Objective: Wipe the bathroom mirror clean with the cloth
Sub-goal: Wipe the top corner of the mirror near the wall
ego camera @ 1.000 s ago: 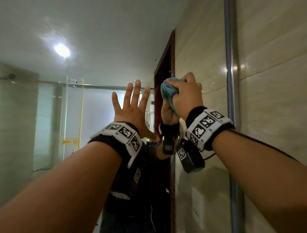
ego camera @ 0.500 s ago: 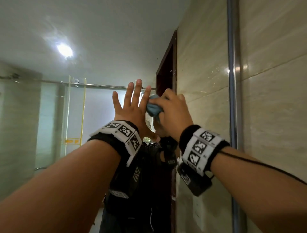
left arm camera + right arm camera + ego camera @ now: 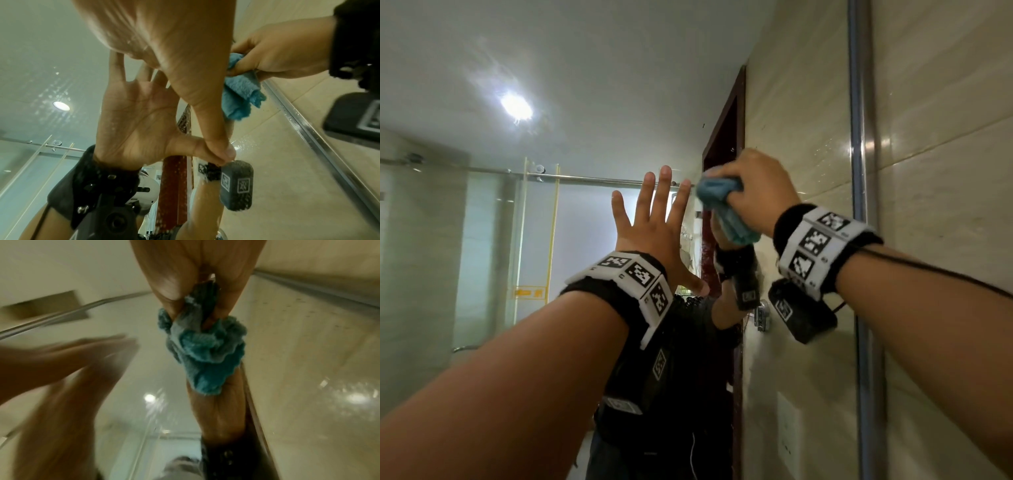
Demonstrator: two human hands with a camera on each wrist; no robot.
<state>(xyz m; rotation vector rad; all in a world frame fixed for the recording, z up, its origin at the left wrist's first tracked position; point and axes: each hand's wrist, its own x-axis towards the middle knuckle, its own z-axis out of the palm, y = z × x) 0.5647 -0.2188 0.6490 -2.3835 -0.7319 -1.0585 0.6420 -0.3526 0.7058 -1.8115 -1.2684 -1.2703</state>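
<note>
head view faces mirror (image 3: pixel 592 102) — wrists close

The right wrist view is smeared by motion, so the left hand (image 3: pixel 68 356) reads only as a blur. The right hand (image 3: pixel 755 192) covers most of the cloth (image 3: pixel 726 209), hiding where it meets the mirror (image 3: pixel 585 85).
</note>
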